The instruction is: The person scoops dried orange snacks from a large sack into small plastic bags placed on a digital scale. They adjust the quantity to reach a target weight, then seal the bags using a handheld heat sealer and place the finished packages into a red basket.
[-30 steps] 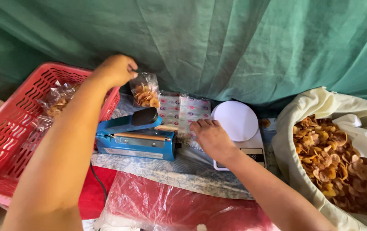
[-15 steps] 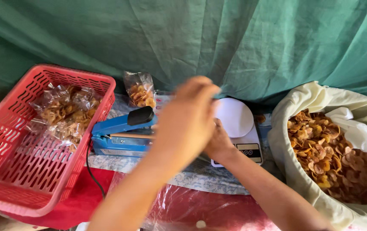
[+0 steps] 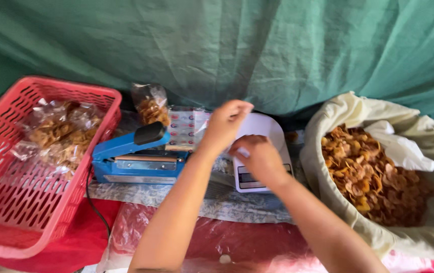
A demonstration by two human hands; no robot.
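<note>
- Two bare forearms come up from the bottom edge of the view and lean toward each other, meeting near the middle.
- The left hand (image 3: 225, 124) sits a little higher and farther forward than the other. Its wrist is bent, and its fingers are curled loosely inward with the fingertips drawn close together at the top.
- The right hand (image 3: 257, 157) sits just below and to the right, back of the hand facing up, fingers bent downward and inward.
- The two hands are close together, almost touching at the fingertips.
- Both hands are slightly blurred, so whether anything is pinched between the fingers cannot be told.
</note>
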